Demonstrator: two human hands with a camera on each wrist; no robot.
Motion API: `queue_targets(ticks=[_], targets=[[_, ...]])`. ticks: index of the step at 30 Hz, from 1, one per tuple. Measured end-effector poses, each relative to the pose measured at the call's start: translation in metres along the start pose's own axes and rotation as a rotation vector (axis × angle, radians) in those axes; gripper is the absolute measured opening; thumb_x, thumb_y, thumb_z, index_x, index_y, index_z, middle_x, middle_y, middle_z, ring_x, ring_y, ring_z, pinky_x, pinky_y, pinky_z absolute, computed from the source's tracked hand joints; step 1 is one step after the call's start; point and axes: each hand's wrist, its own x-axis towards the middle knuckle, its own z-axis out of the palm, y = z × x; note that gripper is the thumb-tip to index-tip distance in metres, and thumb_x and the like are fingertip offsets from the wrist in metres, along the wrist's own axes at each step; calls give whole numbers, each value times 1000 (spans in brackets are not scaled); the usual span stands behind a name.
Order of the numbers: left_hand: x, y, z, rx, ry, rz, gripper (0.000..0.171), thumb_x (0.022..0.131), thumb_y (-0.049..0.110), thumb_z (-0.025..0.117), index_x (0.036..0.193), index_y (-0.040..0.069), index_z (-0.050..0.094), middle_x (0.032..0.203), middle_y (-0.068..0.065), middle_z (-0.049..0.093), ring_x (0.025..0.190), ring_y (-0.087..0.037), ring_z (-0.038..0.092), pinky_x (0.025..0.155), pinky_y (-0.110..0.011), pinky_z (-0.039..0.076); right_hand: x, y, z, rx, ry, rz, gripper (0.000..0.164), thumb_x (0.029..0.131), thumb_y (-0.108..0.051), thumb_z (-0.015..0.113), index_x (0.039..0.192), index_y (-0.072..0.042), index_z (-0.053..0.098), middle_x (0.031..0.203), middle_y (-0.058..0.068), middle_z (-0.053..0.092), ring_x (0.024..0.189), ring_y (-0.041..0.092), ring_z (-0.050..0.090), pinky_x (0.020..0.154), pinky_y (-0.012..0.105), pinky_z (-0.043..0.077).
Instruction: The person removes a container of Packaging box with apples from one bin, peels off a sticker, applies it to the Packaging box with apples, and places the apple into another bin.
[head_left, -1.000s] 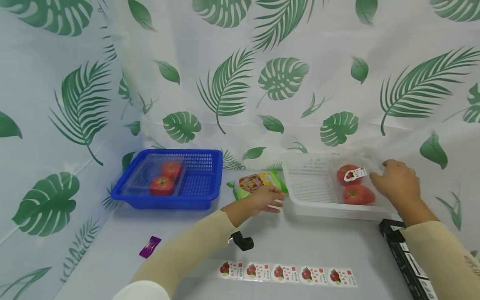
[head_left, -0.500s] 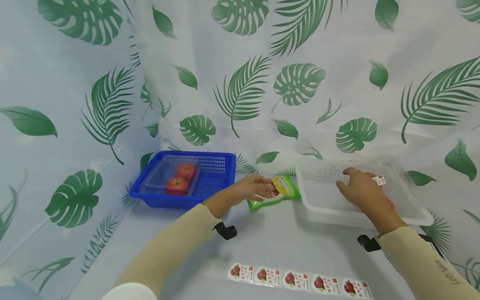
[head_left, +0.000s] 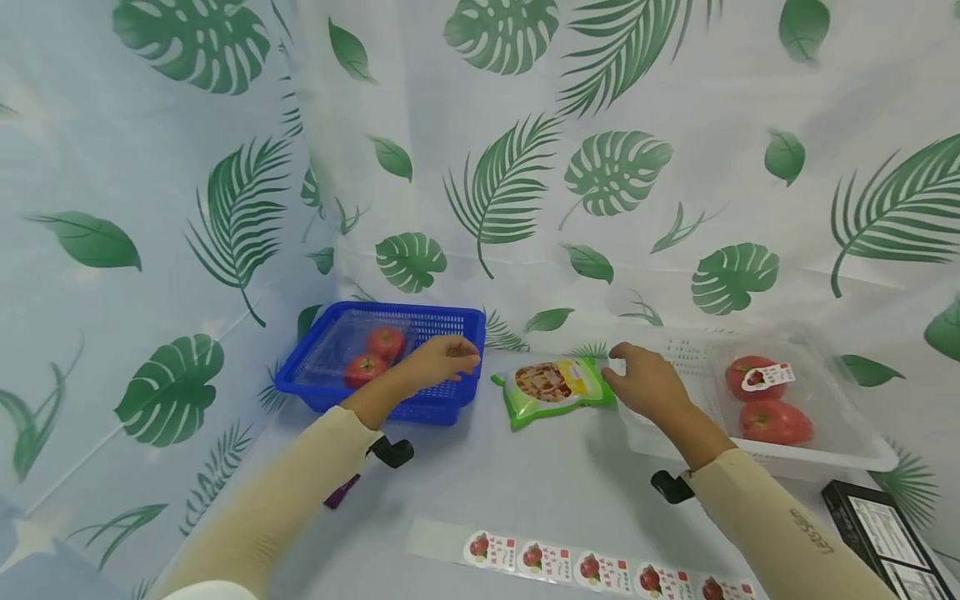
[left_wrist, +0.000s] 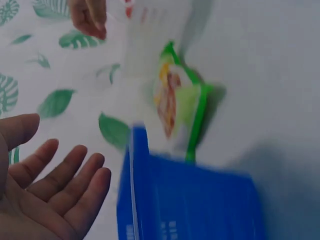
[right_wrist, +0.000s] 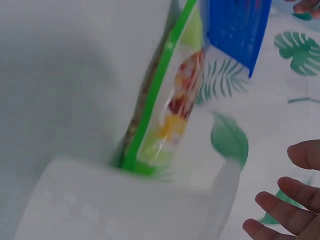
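With fingers point(left_wrist: 62, 172) loosely spread, gripping nothing; hovering with left hand point(head_left: 431, 364) near blue perforated plastic basket point(head_left: 431, 412), with right hand point(head_left: 648, 383) near white perforated plastic basket point(head_left: 825, 458).

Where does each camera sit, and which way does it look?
Head: on the head, facing forward and down at the blue basket, bag and white basket; left hand, right hand and sleeves show.
Left wrist: worn there, facing past the left hand to the blue basket and bag; right hand partly shows.
Right wrist: worn there, facing past the right hand to the white basket and bag; left hand partly shows.
Both wrist views share the bag and blue basket.
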Motion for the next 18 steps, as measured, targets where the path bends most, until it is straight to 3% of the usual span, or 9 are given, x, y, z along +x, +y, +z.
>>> queue_targets(ticks=[3, 9, 14, 18], targets=[[-7, -7, -20, 140, 53, 35, 26, 97, 28, 62, 115, 8, 63, 114, -7, 65, 104, -20, 62, 89, -37, 52, 5, -19, 11, 19, -14, -21, 48, 96, -34, 58, 130, 0, 55, 125, 23, 59, 103, 37, 59, 82, 55, 48], [-16, -29, -65, 327, 151, 17, 32, 98, 30, 61, 120, 6, 61, 117, -7, 63, 110, -24, 58, 94, -43, 48, 19, -60, 40, 49, -26, -106, 42, 95, -32, 60, 126, -4, 59, 117, 15, 64, 96, 29, 61, 79, 49, 50], [-19, -48, -99, 410, 222, -73, 36, 98, 29, 60, 124, 4, 58, 118, -13, 62, 102, -27, 61, 84, -43, 52, 31, -88, 60, 50, -23, -180, 37, 95, -31, 60, 121, -5, 62, 115, 13, 66, 99, 29, 62, 82, 47, 51], [-23, -61, -124, 508, 282, -185, 47, 96, 37, 60, 129, 3, 55, 124, -17, 59, 108, -33, 58, 88, -47, 50, 42, -110, 73, 69, -28, -200, 38, 95, -36, 60, 118, -6, 64, 117, 12, 65, 106, 29, 60, 87, 47, 50]])
